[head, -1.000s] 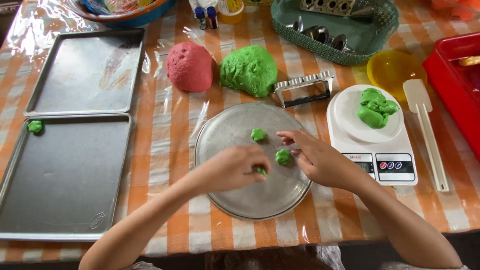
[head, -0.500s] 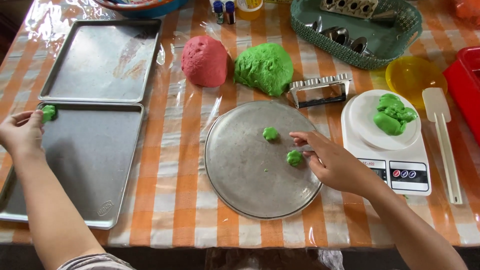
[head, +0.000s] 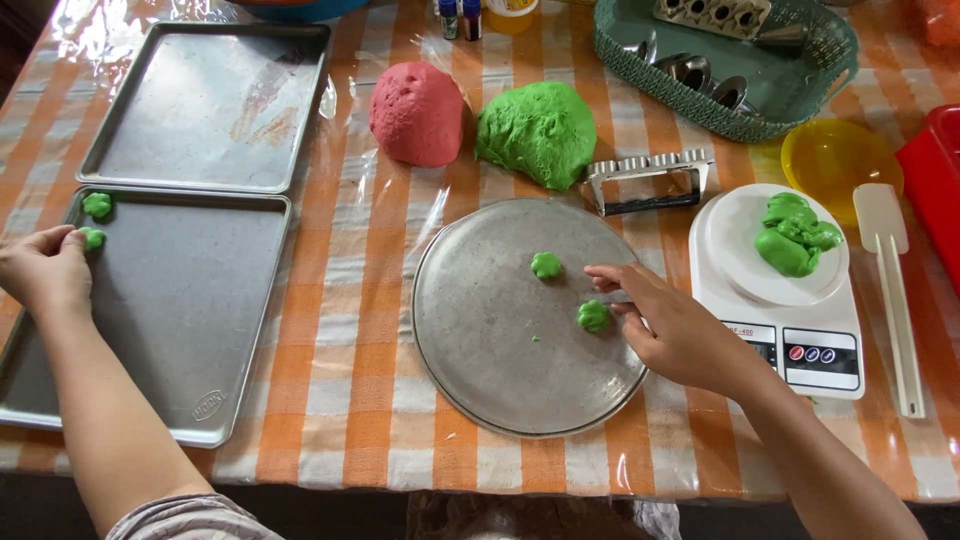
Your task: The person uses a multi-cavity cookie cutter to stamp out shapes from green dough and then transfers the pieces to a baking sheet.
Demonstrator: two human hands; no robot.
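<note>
1. Resting on the near baking tray (head: pixel 170 330), a small green dough piece (head: pixel 92 238) sits pinched in your left hand (head: pixel 45 268).
2. Your right hand (head: pixel 665 325), fingers loosely apart, touches another dough piece (head: pixel 593 316) on the round metal plate (head: pixel 480 340).
3. Beyond lie green and red dough mounds (head: pixel 538 132) on the worktop (head: pixel 345 300).

The two baking trays (head: pixel 190 330) are dull grey metal, smudged and matt. The round plate (head: pixel 500 360) is speckled metal with a soft sheen. The green dough (head: pixel 538 132) and red dough (head: pixel 416 112) look rough and crumbly. Clear glossy plastic film (head: pixel 350 210) covers the checked cloth (head: pixel 370 430). The scale (head: pixel 800 330) is smooth white plastic.
</note>
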